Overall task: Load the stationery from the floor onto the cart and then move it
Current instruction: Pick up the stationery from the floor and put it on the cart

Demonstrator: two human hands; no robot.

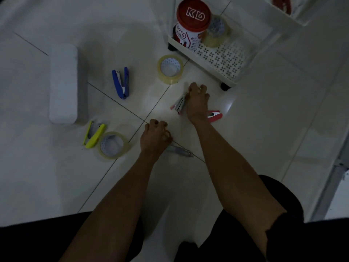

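Stationery lies scattered on the white tiled floor. My right hand (pixel 197 103) is closed around a pink stapler (pixel 178 105), just off the cart's near corner. A red stapler (pixel 214 116) lies partly under that wrist. My left hand (pixel 154 137) grips a pale grey stapler (pixel 179 150) on the floor. A blue stapler (pixel 120 82) lies open at the left. A yellow-green stapler (pixel 93 135) touches a tape roll (pixel 112 145). Another tape roll (pixel 170 69) sits beside the white cart (pixel 222 59), which holds a red-lidded can (pixel 190 21) and a tape roll (pixel 217 33).
A white rectangular box (pixel 63 84) stands on the floor at the left. The cart has black wheels (pixel 224 86) and an upper shelf (pixel 283 8) with something red on it. A pale frame (pixel 332 178) runs along the right edge. My dark-clothed knees fill the bottom.
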